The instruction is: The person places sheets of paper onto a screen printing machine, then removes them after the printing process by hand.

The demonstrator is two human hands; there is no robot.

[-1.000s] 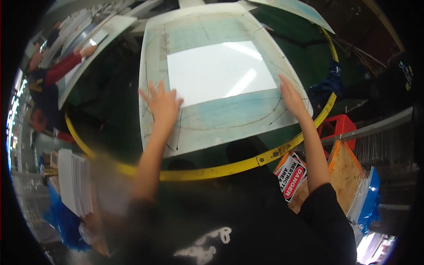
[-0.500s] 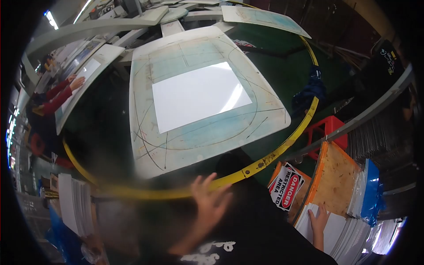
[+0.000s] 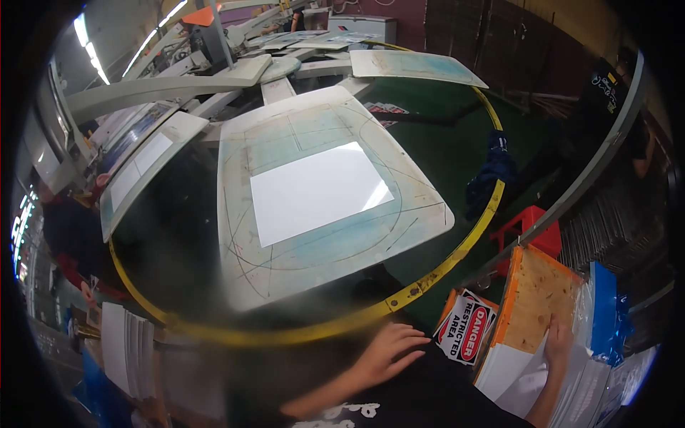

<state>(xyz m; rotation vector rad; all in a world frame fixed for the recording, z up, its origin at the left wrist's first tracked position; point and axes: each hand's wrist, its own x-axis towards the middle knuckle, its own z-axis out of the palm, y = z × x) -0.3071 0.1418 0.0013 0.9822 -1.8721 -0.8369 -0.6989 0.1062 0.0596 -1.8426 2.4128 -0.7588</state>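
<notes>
My left hand (image 3: 392, 351) is held over the yellow ring's near side, fingers stretched out with nothing in them. Its fingertips come close to a stack of "DANGER RESTRICTED AREA" signs (image 3: 465, 327). At the lower right, my right hand (image 3: 559, 344) pinches the edge of a white sheet (image 3: 524, 378), which curls up from a stack. An orange-edged board (image 3: 535, 296) stands right behind that hand. In front of me, another white sheet (image 3: 321, 194) lies flat on a large pale printing platen (image 3: 335, 250) stained blue.
A yellow ring rail (image 3: 271, 335) curves around the platens. Dark blue cloth (image 3: 492, 175) hangs on it. A red stool (image 3: 531, 225) stands at right, near a grey bar (image 3: 592, 171). White stacked sheets (image 3: 125, 349) are at lower left. Co-workers are at far left and right.
My right hand has gone from resting on the stack to lifting a sheet's edge. My left hand has moved right, towards the signs. The view has tilted up, and the left co-worker has drawn back.
</notes>
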